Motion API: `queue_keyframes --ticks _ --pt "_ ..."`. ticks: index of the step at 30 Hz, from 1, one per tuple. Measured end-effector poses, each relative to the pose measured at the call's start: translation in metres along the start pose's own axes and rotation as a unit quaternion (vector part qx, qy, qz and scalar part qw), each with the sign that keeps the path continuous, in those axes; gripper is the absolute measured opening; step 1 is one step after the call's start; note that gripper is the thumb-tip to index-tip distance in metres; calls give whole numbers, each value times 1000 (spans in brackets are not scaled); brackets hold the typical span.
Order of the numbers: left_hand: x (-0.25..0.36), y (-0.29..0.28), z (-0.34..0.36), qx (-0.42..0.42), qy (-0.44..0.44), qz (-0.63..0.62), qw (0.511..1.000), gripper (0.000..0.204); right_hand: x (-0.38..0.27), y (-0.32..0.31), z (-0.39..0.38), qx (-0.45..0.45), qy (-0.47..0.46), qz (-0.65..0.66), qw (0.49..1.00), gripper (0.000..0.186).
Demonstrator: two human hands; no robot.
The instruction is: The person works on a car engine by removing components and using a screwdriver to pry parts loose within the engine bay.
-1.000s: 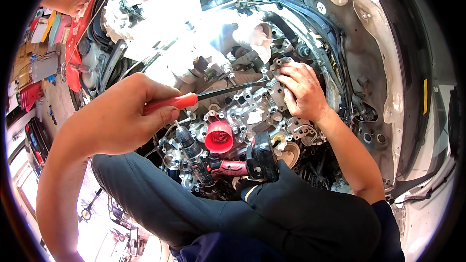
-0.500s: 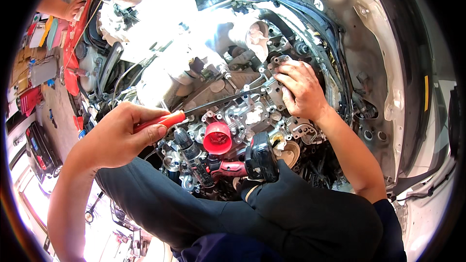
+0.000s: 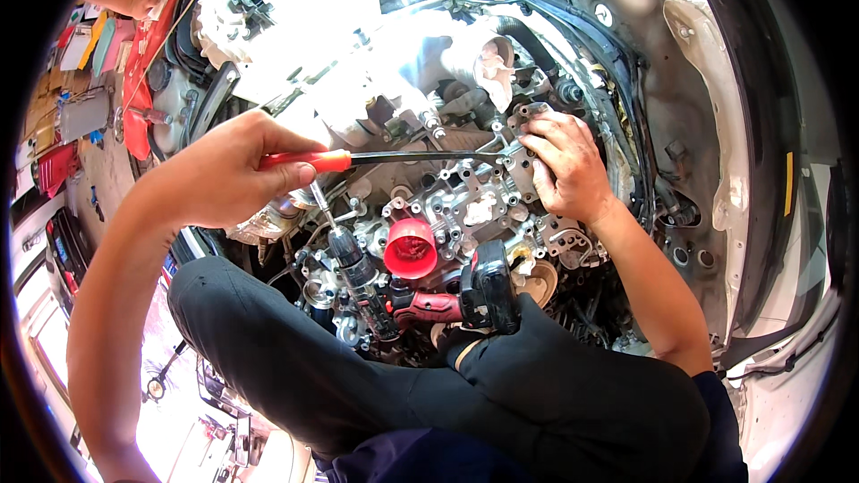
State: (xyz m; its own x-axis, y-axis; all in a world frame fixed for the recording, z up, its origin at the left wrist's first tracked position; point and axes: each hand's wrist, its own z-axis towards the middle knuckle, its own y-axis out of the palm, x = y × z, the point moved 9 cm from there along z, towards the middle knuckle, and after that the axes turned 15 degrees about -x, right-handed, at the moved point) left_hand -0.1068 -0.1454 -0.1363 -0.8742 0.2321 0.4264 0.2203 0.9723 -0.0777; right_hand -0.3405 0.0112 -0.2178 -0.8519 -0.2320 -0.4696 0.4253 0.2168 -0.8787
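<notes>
At left, the hand (image 3: 234, 170) has swung its red-handled tool (image 3: 329, 161) forward.

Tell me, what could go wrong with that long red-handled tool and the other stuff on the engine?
The red-handled tool in the left hand points toward the right hand, so a slip might poke it.

The drill lies across the engine parts, right by the person's right leg, so a bump could make it slide.

The red cup sits near the drill, so a knock might tip it over.
</notes>
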Motion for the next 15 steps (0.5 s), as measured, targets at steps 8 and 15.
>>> queue_keyframes --ticks 8,15 --pt "-47 31 24 9 120 -133 984 28 -1 1 3 -5 -4 6 1000 31" --pt "-51 41 22 -7 33 -154 987 27 -2 -1 2 5 -7 0 1000 34"
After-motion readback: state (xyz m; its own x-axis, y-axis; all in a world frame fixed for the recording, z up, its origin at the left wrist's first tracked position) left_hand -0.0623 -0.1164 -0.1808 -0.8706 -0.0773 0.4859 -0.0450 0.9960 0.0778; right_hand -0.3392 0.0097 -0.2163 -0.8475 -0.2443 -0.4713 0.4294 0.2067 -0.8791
